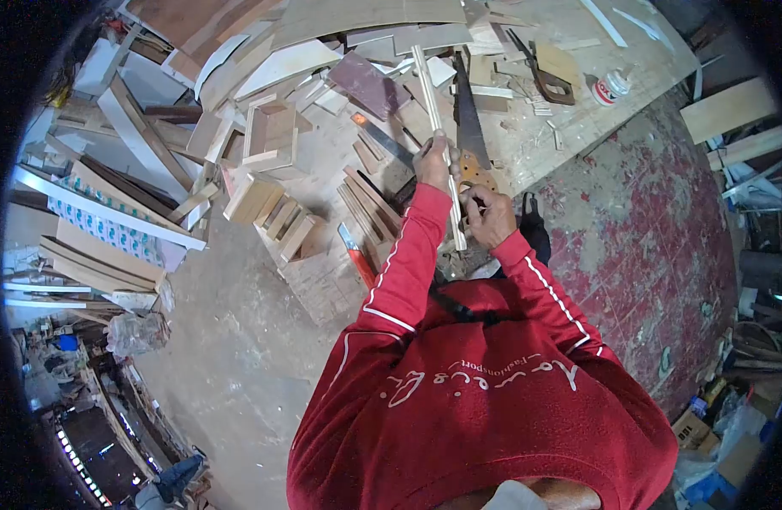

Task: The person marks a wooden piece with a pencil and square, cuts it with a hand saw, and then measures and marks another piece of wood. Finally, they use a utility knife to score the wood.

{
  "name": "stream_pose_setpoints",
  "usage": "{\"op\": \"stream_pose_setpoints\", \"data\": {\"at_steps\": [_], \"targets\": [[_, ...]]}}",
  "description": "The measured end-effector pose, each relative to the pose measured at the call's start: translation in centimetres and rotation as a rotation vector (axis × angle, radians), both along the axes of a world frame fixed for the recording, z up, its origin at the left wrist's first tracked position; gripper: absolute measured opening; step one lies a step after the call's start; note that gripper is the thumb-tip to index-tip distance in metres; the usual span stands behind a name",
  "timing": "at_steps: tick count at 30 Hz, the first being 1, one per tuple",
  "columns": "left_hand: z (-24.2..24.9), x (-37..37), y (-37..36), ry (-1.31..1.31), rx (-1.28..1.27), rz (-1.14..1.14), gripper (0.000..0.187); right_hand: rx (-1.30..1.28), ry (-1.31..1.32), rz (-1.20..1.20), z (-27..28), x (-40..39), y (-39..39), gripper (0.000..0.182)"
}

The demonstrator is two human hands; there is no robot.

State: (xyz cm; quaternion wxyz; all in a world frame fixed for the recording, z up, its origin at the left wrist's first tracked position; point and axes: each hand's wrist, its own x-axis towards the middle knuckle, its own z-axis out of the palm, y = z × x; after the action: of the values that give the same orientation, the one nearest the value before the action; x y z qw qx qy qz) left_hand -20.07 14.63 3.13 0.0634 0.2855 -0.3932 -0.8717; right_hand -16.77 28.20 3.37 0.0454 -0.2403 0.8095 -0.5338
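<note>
My left hand (435, 161) is closed around a bundle of long, thin pale wooden strips (428, 85), which runs from over the bench down towards my waist. Beside the strips' lower part is my right hand (490, 216), its fingers curled together; what they pinch, if anything, is too small to make out. Just beyond that hand lies a handsaw with a yellowish handle (478, 172) and a dark blade (468, 110). Left of my left hand, another blade with an orange tip (382, 138) lies on the bench. A red-handled tool (357, 257) rests near the bench's front edge.
The wooden workbench (527, 161) carries small wooden box frames (270, 136), a slotted wooden piece (276, 217), loose slats (367, 206), a maroon board (370, 85), a second saw (551, 83) and a white tub (610, 87). Stacked boards (110, 212) stand at left.
</note>
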Motion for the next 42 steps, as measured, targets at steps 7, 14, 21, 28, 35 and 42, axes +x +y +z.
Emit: {"op": "stream_pose_setpoints", "data": {"at_steps": [7, 14, 21, 28, 35, 42], "targets": [[-0.2, 0.2, 0.6, 0.000, -0.019, 0.012, 0.029, 0.043, -0.025, 0.021, -1.0, -0.9, 0.6, 0.009], [0.3, 0.1, 0.2, 0.001, -0.071, -0.001, 0.030, 0.084, -0.178, 0.022, -2.0, -1.4, 0.2, 0.010], [-0.1, -0.2, -2.4, 0.152, 0.245, 0.075, 0.027, -0.269, -0.637, 0.106, -2.9, -1.5, -0.4, 0.019], [-6.5, 2.5, -8.2, -0.102, -1.443, 0.322, 0.028, -0.307, -0.884, 0.286, -4.3, -1.1, -1.4, 0.019], [-5.9, 8.4, -14.1, -1.079, -1.616, -0.254, 0.031, -0.412, -0.859, 0.263, -4.1, -1.7, -2.4, 0.024], [-5.6, 8.2, -13.2, -1.099, -1.551, -0.425, 0.038, -0.512, -0.939, 0.307, -2.2, -2.0, -2.3, 0.035]]}}
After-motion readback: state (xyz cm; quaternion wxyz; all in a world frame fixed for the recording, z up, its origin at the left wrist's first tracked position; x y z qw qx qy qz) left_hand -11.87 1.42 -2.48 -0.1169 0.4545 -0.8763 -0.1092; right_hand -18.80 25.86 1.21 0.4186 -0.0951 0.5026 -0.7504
